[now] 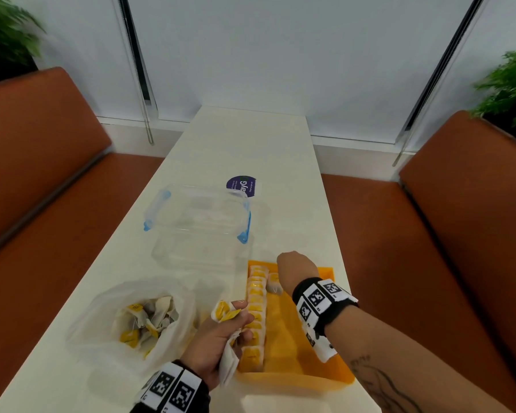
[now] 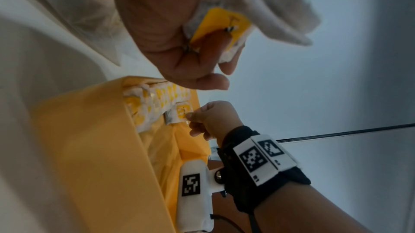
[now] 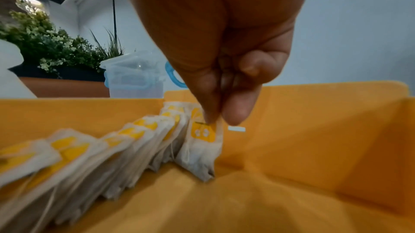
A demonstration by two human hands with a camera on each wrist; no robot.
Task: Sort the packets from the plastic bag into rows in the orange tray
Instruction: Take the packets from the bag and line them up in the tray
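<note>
An orange tray (image 1: 325, 365) (image 3: 292, 148) lies at the table's near right. One row of white packets with yellow tags (image 1: 255, 317) (image 3: 94, 151) stands along its left wall. My right hand (image 1: 295, 266) (image 3: 215, 118) pinches a single packet (image 3: 202, 146) (image 2: 179, 114) by its top, its lower end on the tray floor beside the row's far end. My left hand (image 1: 221, 335) (image 2: 202, 55) grips a bunch of packets (image 1: 225, 311) (image 2: 222, 22) over the tray's left edge. The clear plastic bag (image 1: 137, 320) with several more packets lies open on the left.
A clear lidded box with blue clips (image 1: 197, 216) (image 3: 132, 75) stands behind the tray, a round purple sticker (image 1: 241, 185) past it. Orange benches (image 1: 42, 162) flank the narrow white table (image 1: 251, 138). Plants (image 1: 510, 84) sit in the back corners.
</note>
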